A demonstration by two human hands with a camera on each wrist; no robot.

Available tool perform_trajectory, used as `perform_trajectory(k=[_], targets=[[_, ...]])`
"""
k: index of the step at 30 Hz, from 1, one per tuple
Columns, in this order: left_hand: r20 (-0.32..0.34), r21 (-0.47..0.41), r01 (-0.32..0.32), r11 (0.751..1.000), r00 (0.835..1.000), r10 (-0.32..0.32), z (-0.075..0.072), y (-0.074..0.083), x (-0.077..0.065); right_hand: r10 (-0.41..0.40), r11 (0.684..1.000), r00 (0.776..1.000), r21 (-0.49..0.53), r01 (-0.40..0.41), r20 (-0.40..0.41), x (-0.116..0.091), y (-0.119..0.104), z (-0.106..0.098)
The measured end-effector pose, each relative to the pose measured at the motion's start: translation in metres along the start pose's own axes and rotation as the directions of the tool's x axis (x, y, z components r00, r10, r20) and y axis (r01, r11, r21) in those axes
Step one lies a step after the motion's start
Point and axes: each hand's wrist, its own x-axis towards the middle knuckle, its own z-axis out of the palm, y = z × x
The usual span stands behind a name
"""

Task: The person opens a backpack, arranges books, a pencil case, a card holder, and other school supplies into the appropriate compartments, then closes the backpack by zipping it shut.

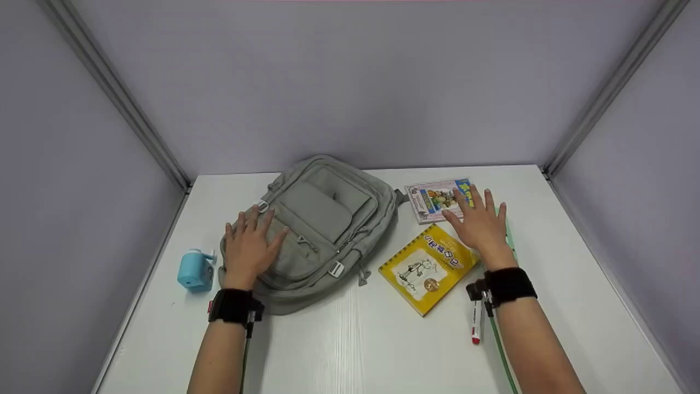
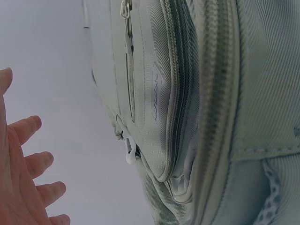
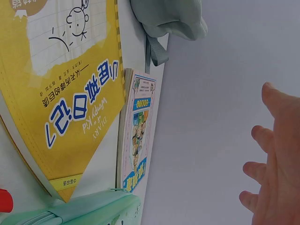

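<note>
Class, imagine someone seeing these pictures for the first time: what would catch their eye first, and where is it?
Probably the big grey-green backpack, lying left of centre on the white table. Next comes the bright yellow book, set at an angle to the backpack's right, with a smaller, colourfully illustrated book beyond it. A small blue gadget also stands out, beside the backpack towards the table's left edge.
</note>
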Motion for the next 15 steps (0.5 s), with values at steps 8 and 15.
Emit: perform_trajectory(k=[8, 15], targets=[[-0.006, -0.003, 0.004, 1.000, 1.000, -0.004, -0.004, -0.001, 0.002, -0.001, 1.000, 1.000, 0.009, 0.002, -0.007, 0.001, -0.005, -0.001], [0.004, -0.012, 0.010, 1.000, 1.000, -0.010, -0.002, -0.002, 0.000, -0.016, 1.000, 1.000, -0.012, 0.016, -0.005, 0.001, -0.019, 0.002]])
